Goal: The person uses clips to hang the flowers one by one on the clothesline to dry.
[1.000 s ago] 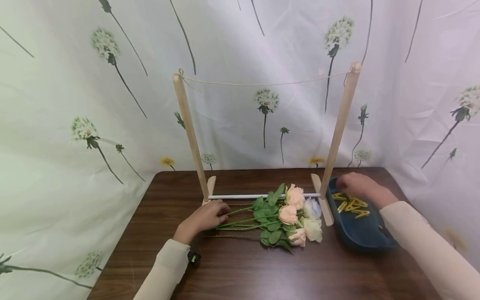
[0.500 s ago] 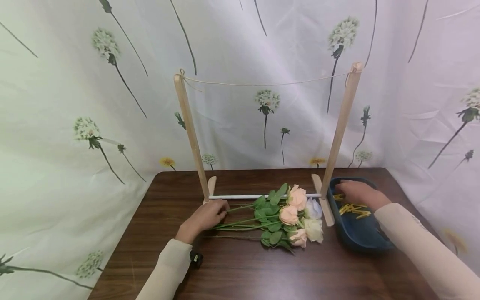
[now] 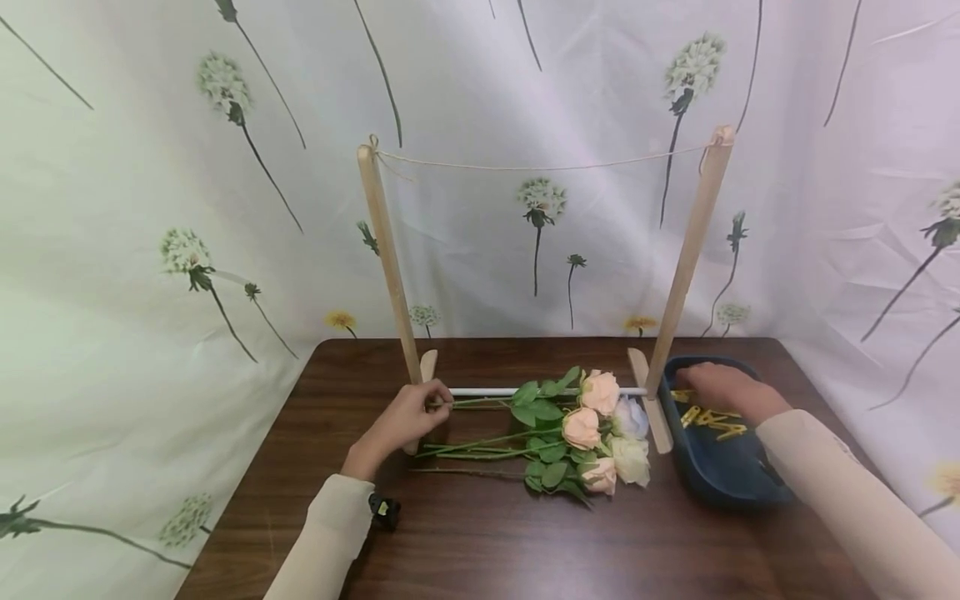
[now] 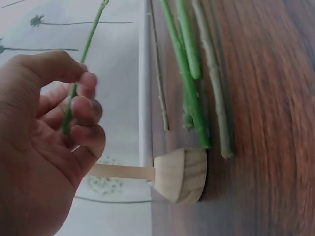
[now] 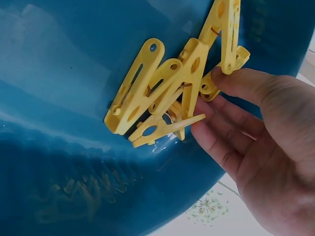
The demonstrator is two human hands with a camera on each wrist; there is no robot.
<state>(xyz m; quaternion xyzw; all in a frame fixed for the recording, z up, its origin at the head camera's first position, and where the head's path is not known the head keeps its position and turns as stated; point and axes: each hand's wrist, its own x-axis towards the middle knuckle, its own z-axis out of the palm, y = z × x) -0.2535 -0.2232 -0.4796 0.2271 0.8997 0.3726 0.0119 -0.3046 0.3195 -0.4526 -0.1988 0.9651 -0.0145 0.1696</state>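
In the head view my left hand [image 3: 411, 414] pinches the green stem of a peach rose [image 3: 601, 392], the one farthest back in the bunch. The left wrist view has this stem [image 4: 89, 42] running between thumb and fingers, apart from the other stems [image 4: 189, 86] on the table. My right hand [image 3: 723, 388] reaches into a blue basin [image 3: 731, 475] at the right. There, in the right wrist view, its thumb and fingers close around a yellow clothespin [image 5: 210, 89], beside a pile of several more clothespins [image 5: 170, 93]. The fingertips are partly hidden behind the pile.
A wooden frame [image 3: 686, 267] stands behind the roses, with a thin string [image 3: 540, 168] tied across its top and a white rod [image 3: 480, 392] low down. Other peach, white and lilac roses [image 3: 628, 460] lie on the dark wooden table [image 3: 525, 542].
My left hand has lifted one stem up and back, away from the others. The right hand has lowered farther into the basin among the clothespins.
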